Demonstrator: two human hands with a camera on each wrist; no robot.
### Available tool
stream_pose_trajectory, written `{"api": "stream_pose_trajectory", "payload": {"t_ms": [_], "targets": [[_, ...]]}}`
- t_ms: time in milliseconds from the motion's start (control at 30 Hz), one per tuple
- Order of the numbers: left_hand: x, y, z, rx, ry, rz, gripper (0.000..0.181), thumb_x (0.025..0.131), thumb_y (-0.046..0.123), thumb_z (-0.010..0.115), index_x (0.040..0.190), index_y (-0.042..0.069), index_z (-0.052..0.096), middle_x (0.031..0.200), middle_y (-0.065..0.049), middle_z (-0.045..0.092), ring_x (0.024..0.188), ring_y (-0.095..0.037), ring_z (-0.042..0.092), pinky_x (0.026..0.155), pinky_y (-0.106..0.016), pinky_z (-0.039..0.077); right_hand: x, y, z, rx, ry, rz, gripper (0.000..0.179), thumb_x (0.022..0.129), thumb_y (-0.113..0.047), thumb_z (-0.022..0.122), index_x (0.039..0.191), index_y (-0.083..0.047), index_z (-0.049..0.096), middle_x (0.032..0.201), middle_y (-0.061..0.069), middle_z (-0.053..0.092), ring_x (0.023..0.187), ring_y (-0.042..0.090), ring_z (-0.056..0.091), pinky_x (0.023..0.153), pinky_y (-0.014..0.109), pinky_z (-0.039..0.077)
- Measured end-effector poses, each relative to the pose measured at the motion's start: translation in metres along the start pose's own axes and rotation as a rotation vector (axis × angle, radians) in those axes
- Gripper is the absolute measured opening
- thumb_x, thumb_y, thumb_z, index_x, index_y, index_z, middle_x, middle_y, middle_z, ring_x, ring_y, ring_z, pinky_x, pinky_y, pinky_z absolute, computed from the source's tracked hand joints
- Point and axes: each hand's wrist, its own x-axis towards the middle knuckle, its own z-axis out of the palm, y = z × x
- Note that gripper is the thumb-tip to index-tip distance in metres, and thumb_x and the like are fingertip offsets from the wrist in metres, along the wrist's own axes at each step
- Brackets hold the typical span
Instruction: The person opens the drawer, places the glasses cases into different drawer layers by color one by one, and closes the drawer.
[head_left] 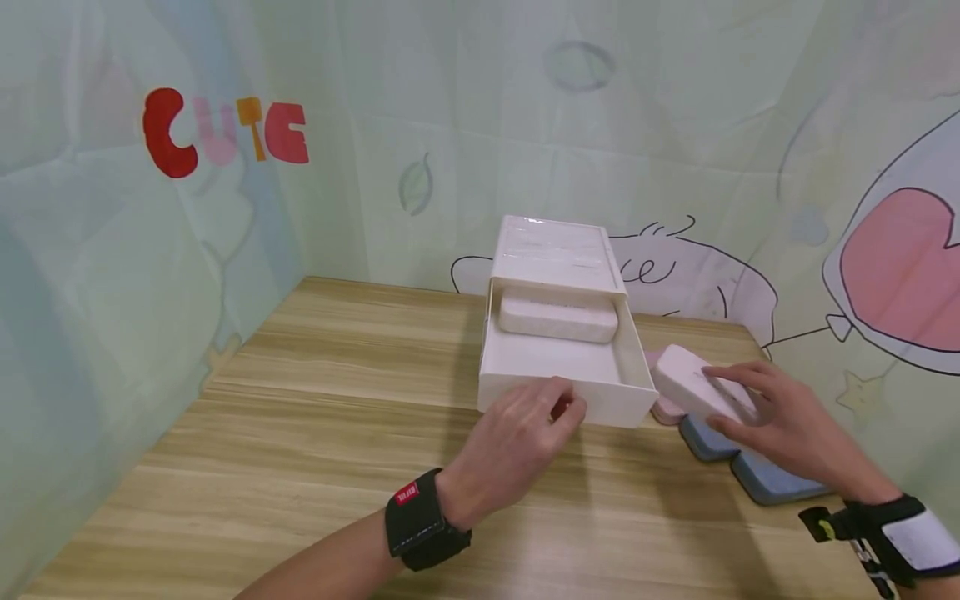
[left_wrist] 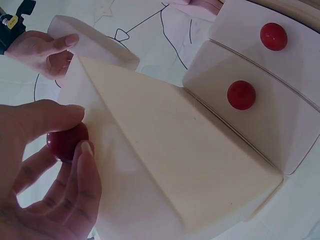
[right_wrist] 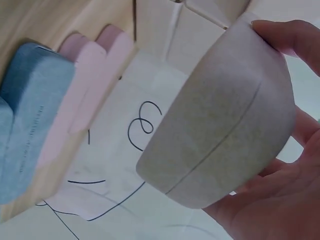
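At seven o'clock of the white drawer (head_left: 618, 406), the left hand (head_left: 521, 433) pinches its red knob (left_wrist: 65, 143). Toward three o'clock, the right hand (head_left: 795, 425) grips a white case (head_left: 686, 383); another case (head_left: 558, 317) lies inside, at twelve

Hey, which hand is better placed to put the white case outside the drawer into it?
Likely the right hand: it holds that case, just beside the open drawer. The left hand pinches the drawer's red knob, so it would have to let go first.
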Motion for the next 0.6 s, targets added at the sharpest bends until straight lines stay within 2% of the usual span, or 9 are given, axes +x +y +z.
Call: {"api": "stream_pose_trajectory", "payload": {"t_ms": [267,467,600], "targets": [[0.0,0.0,0.0,0.002,-0.007,-0.003,0.013,0.093,0.004,0.07,0.105,0.008,0.072,0.104,-0.004,0.065,0.087,-0.013,0.064,0.073,-0.021,0.053,0.007,-0.004,-0.016,-0.014,0.017,-0.01,0.055,0.082,-0.025,0.086,0.133,-0.015,0.066,0.119,0.01,0.066,0.093,0.015,0.052,0.066,0.024,0.046],[0.001,0.0,0.0,-0.001,-0.004,-0.004,0.012,0.093,0.005,0.07,0.105,0.008,0.072,0.103,-0.004,0.065,0.086,-0.012,0.063,0.072,-0.021,0.053,0.014,-0.009,-0.027,0.018,-0.022,0.054,0.059,0.086,-0.029,0.083,0.138,-0.013,0.062,0.13,0.022,0.059,0.1,0.038,0.058,0.067,0.047,0.054],[0.001,0.0,0.0,-0.006,-0.003,-0.003,0.012,0.093,0.004,0.07,0.104,0.008,0.071,0.103,-0.004,0.064,0.085,-0.012,0.063,0.072,-0.021,0.052,0.02,-0.014,-0.032,0.025,-0.02,0.053,0.06,0.087,-0.03,0.082,0.14,-0.014,0.061,0.132,0.023,0.058,0.101,0.041,0.058,0.068,0.053,0.054]]}}
